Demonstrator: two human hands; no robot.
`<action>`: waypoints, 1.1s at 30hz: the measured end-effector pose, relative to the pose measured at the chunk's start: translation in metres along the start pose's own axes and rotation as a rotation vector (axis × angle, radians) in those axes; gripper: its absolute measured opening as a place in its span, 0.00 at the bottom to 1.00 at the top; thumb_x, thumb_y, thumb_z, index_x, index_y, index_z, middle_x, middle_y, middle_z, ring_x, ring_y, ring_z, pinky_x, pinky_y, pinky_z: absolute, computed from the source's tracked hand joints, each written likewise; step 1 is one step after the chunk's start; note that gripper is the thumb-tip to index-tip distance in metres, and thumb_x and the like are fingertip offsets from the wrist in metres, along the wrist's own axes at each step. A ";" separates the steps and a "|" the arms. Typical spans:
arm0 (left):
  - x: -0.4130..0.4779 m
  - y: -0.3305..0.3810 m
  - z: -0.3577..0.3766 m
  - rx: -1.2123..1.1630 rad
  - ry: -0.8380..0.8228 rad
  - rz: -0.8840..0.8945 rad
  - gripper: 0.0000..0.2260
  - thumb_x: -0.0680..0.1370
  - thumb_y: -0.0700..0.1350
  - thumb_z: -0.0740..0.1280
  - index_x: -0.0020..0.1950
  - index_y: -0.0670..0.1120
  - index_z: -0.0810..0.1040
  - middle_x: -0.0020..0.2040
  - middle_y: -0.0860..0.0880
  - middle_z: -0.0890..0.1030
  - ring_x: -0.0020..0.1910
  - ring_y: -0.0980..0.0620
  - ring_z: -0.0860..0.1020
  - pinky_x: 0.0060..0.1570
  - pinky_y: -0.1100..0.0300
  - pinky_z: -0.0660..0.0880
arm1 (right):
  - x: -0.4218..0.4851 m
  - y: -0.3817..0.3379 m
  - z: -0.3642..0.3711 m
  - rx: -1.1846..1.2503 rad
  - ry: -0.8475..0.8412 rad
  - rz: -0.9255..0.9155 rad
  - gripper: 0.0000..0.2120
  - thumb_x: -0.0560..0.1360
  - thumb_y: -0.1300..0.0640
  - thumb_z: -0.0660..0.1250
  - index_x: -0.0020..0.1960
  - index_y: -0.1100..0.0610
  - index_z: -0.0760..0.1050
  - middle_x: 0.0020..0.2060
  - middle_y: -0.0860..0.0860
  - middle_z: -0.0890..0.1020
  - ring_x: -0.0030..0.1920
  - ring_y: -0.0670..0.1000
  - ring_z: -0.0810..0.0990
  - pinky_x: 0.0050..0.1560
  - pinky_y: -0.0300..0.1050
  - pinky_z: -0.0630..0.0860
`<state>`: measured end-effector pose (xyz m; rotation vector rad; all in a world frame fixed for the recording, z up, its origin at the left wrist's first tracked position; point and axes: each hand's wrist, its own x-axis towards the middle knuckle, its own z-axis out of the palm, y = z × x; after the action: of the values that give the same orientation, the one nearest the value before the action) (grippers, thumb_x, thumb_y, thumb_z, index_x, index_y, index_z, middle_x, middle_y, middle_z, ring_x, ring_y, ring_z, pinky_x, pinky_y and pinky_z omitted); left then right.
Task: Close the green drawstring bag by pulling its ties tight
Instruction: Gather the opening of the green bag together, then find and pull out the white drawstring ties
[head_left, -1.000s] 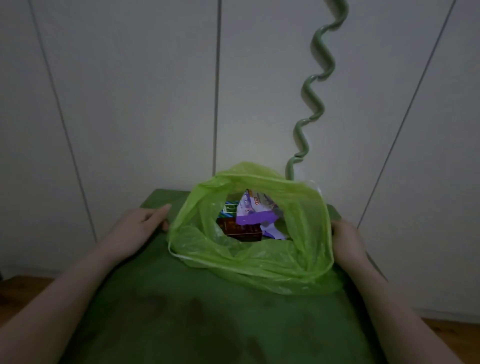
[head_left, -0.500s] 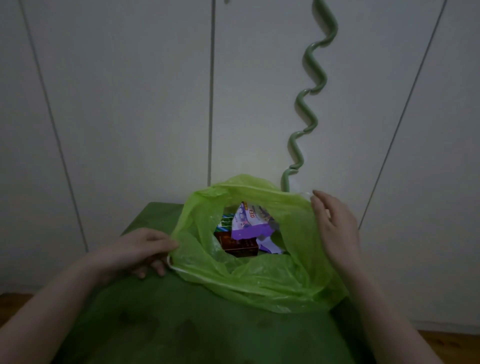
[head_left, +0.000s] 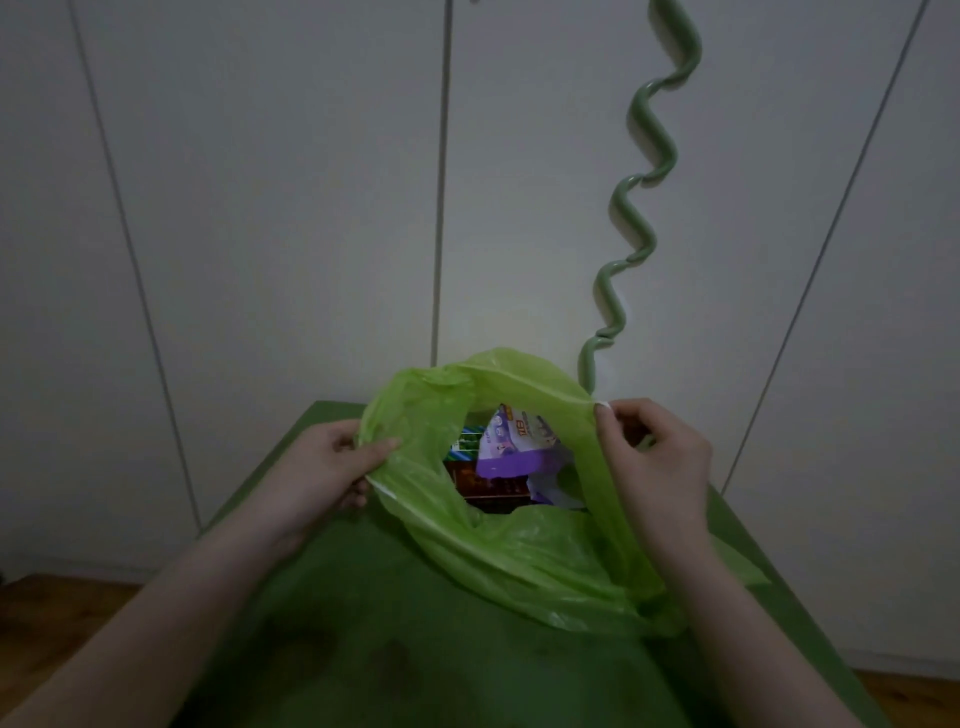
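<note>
A light green drawstring bag (head_left: 524, 561) sits on a dark green table (head_left: 389, 649), its mouth wide open. Inside lie a purple packet (head_left: 511, 441) and darker wrappers. My left hand (head_left: 324, 478) pinches the left rim of the bag between thumb and fingers, where a pale tie strip shows at the hem. On the opposite side, my right hand (head_left: 654, 462) grips the right rim at its top edge, thumb on the plastic.
A green spiral pole (head_left: 631, 228) rises behind the bag against white panelled doors (head_left: 291, 208). Wooden floor (head_left: 47, 618) shows at both lower sides of the table.
Both hands have come off the table and closed on the bag's rim, left hand on the left side and right hand on the right, lifting the edges slightly.
</note>
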<state>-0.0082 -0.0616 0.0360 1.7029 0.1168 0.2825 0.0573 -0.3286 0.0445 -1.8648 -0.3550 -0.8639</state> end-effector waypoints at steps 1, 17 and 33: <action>-0.001 0.000 0.002 0.049 0.023 0.032 0.04 0.72 0.45 0.69 0.41 0.45 0.80 0.24 0.51 0.76 0.21 0.58 0.70 0.19 0.67 0.68 | -0.002 -0.003 0.002 -0.003 -0.013 0.004 0.03 0.72 0.55 0.69 0.40 0.50 0.80 0.33 0.48 0.82 0.35 0.45 0.79 0.36 0.41 0.76; -0.025 0.012 0.063 -0.134 -0.116 0.140 0.27 0.70 0.29 0.67 0.67 0.39 0.64 0.58 0.47 0.77 0.38 0.57 0.83 0.33 0.67 0.78 | -0.036 -0.033 0.037 0.288 -0.416 0.235 0.05 0.71 0.54 0.72 0.37 0.53 0.81 0.27 0.46 0.82 0.29 0.40 0.78 0.31 0.35 0.74; -0.029 0.005 0.058 0.352 0.100 0.408 0.27 0.68 0.46 0.71 0.64 0.57 0.67 0.59 0.60 0.73 0.49 0.66 0.75 0.48 0.67 0.75 | -0.041 -0.032 0.040 0.121 -0.421 0.160 0.08 0.70 0.56 0.73 0.32 0.54 0.80 0.25 0.46 0.76 0.28 0.45 0.72 0.33 0.44 0.71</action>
<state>-0.0215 -0.1247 0.0296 2.0568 -0.1170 0.6833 0.0255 -0.2737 0.0280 -1.9242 -0.4969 -0.3295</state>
